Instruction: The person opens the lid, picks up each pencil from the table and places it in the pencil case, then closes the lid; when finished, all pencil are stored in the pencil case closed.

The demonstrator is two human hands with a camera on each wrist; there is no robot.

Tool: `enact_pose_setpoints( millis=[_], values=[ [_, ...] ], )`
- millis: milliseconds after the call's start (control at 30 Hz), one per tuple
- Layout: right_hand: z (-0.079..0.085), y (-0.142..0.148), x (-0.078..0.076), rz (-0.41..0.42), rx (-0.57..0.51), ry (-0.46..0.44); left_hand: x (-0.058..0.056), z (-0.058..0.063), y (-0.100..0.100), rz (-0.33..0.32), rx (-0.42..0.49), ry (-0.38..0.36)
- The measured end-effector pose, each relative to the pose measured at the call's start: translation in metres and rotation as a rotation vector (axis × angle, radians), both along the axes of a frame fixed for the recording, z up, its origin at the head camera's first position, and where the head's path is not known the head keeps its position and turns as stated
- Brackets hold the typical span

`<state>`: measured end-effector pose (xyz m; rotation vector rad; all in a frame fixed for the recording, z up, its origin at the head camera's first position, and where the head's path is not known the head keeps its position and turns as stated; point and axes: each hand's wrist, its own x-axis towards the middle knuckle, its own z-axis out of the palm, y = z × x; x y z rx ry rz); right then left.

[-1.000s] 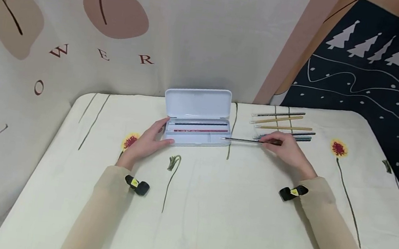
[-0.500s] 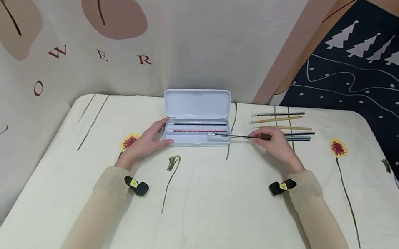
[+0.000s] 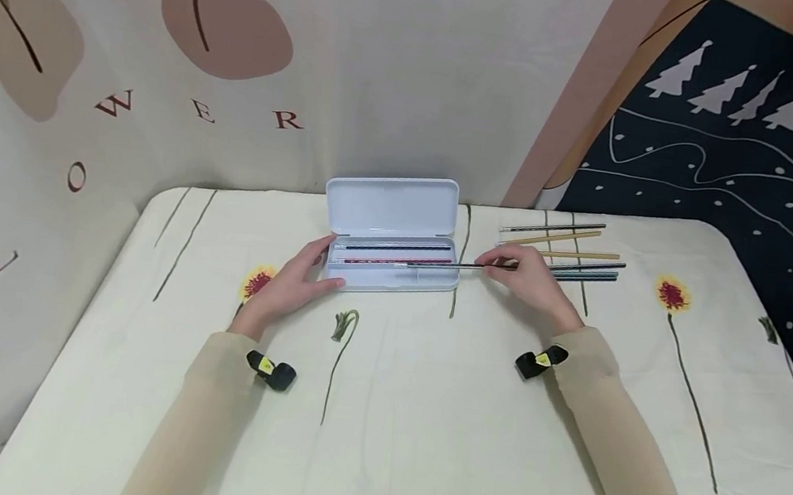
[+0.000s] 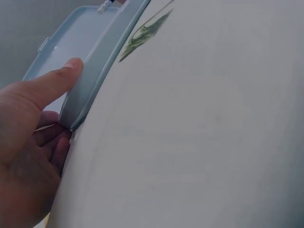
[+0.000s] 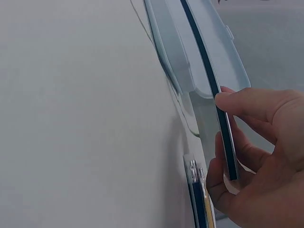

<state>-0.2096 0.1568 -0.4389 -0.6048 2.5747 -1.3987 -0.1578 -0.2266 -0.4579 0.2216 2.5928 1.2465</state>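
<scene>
A pale blue pencil case [image 3: 369, 281] stands open on the table, its lid [image 3: 393, 207] raised at the back. Inside lie a dark pencil [image 3: 397, 245] and a red pencil [image 3: 365, 259]. My left hand [image 3: 290, 279] grips the case's left end, thumb at the front wall and fingers curled around the end in the left wrist view. With thumb and fingertips, my right hand [image 3: 535, 282] pinches a dark blue pencil [image 5: 203, 47] near one end. Its far end, white-tipped in the left wrist view, reaches over the case's right half.
Several more pencils, yellow [image 3: 573, 236] and dark [image 3: 591, 278], lie on the table behind and right of my right hand. A white flower-print cloth [image 3: 419, 418] covers the table. A printed curtain [image 3: 404, 73] hangs behind the case.
My right hand has moved left with the pencil, bringing its far end from the case's right edge to over its middle. The left hand and the case stay in place.
</scene>
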Motion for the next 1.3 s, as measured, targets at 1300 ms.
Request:
enact_pose_setpoints(
  millis=[1300],
  values=[
    [0.002, -0.066, -0.014, 0.015, -0.026, -0.011, 0.000, 0.001, 0.001, 0.015, 0.018, -0.013]
  ],
)
